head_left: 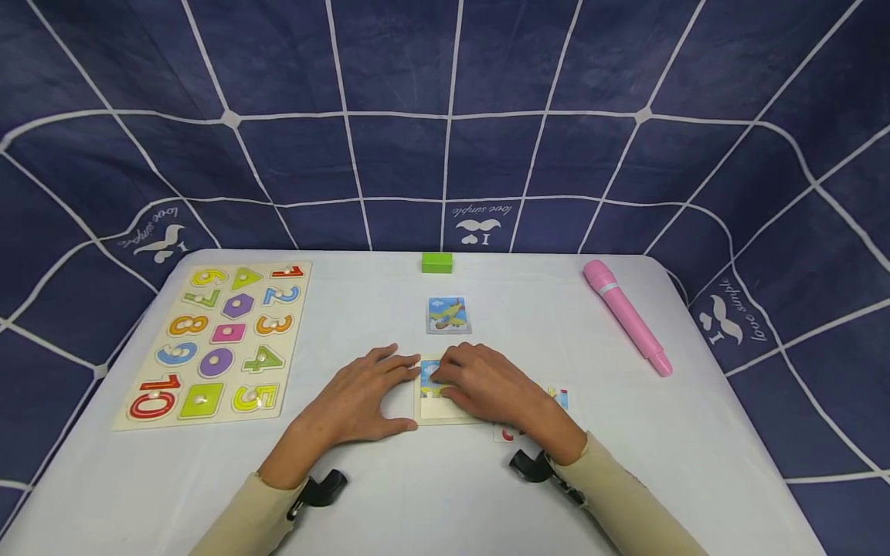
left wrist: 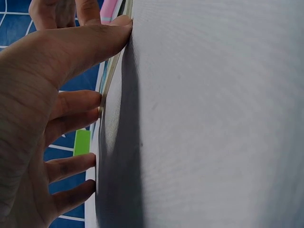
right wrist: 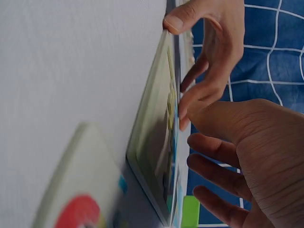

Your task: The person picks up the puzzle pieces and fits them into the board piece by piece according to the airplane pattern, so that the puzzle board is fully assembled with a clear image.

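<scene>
Puzzle tray [head_left: 445, 422] is partly filled, lower strip [head_left: 445, 408] left bare, left edge steadied by the spread left hand [head_left: 365, 398]; grip of the right hand [head_left: 487, 384] above it cannot be told

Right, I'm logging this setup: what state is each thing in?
Picture tray, partly filled
Left hand, touching the tray's edge
Right hand, over the tray; grip unclear
Loose pieces, outside the tray, partly hidden
Number board, flat, filled
Plane picture, face up
Pink stick, lying down
Green block, resting flat
Blue cloth, hanging

Long beige sleeves [head_left: 636, 506], plain narrow cuffs [head_left: 581, 457]; two curved black wrist fittings [head_left: 327, 489]
</scene>
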The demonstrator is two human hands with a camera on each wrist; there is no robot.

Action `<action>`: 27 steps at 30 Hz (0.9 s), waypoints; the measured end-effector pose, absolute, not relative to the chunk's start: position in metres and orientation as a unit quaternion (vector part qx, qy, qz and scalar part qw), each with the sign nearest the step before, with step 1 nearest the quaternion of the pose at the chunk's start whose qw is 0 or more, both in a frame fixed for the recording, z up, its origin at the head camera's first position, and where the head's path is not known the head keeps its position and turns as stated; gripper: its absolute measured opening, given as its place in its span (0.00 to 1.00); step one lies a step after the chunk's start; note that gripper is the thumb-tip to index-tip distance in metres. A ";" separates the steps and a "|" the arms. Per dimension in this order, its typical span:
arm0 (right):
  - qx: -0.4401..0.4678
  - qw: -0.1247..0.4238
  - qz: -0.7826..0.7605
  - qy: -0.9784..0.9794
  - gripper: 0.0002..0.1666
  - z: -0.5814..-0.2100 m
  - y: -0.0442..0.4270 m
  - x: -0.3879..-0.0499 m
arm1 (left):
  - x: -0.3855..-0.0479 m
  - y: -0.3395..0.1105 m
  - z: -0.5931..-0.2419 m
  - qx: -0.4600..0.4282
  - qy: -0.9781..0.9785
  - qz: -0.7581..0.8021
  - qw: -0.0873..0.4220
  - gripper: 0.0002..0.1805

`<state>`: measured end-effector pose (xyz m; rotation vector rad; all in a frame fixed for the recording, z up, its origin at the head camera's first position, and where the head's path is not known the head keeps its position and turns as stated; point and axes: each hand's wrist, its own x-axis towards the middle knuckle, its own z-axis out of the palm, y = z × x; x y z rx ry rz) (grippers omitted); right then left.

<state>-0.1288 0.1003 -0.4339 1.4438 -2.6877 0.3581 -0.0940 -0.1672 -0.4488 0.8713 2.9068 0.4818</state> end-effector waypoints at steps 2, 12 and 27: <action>0.464 0.031 0.120 -0.877 0.15 -0.433 0.104 -0.129 | -0.094 -0.167 -0.449 0.284 0.945 0.157 0.035 0.46; 0.445 0.027 0.146 -0.883 0.20 -0.428 0.122 -0.125 | -0.095 -0.167 -0.449 0.286 0.945 0.157 0.035 0.45; 0.405 0.025 0.161 -0.900 0.24 -0.426 0.158 -0.122 | -0.095 -0.168 -0.450 0.290 0.941 0.171 0.029 0.45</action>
